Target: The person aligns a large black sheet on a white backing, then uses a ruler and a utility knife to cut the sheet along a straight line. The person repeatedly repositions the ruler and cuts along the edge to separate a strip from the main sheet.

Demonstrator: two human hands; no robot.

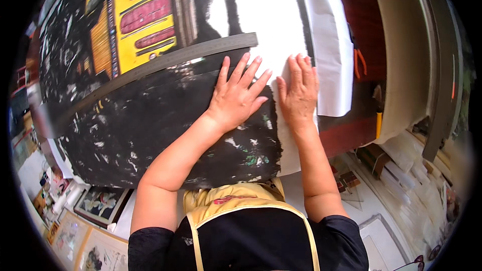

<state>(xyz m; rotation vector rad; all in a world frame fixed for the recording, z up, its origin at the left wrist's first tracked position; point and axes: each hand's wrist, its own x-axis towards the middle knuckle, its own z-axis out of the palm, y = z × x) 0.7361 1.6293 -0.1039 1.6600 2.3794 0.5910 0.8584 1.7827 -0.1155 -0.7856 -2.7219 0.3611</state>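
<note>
A large black-painted sheet [150,120], flecked with white and green, covers most of the table in front of me. My left hand [238,90] lies palm down on its right part, fingers spread and reaching onto the white paper beside it. On that white paper [276,15] my right hand [298,90] rests flat with its fingers stretched out. A long metal ruler [211,46] slants over the sheet, just beyond my left fingertips; neither hand grips it. Past the ruler is a painted yellow panel with maroon shapes [135,47].
A folded white sheet [329,55] lies to the right on the dark red tabletop [346,130]. Near it are an orange-handled tool [360,65] and a yellow-handled tool [379,124]. A framed flower picture [100,203] stands at lower left. Plastic-wrapped items [406,180] fill the lower right.
</note>
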